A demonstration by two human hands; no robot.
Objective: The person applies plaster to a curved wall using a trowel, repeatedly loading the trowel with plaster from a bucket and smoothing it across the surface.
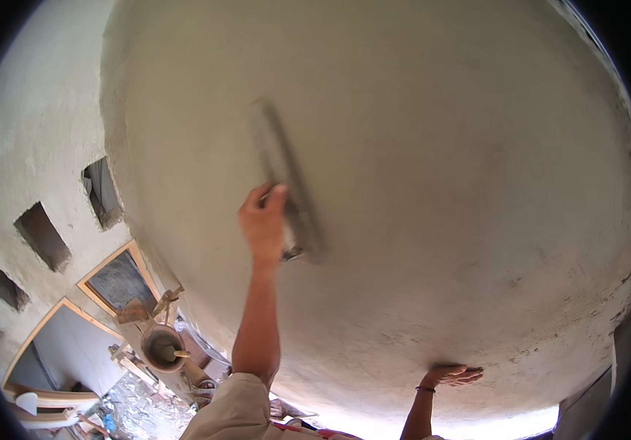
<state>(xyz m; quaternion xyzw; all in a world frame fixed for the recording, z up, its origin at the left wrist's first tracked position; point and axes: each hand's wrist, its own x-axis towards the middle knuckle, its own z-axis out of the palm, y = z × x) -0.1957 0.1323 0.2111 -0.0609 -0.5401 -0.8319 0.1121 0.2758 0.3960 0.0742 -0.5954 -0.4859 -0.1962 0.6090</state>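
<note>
My left hand (263,224) is wrapped round the handle of a long, narrow plastering trowel (270,143). The trowel's blade lies along the grey-brown plastered wall (418,176) and is smeared by motion, tilted with its upper end to the left. Lower down on the right, my right hand (453,375) is open, its fingers stretched out to the right. It lies at the wall and appears to touch it, with a thin dark band round the wrist. The plaster looks smooth around the trowel and rougher near my right hand.
Below left, a bucket (163,347) with grey material and a tool handle stands on wooden planks. Square holes (42,235) and a wooden-framed opening (119,279) break the paler side wall. Plastic sheeting (139,407) covers part of the floor.
</note>
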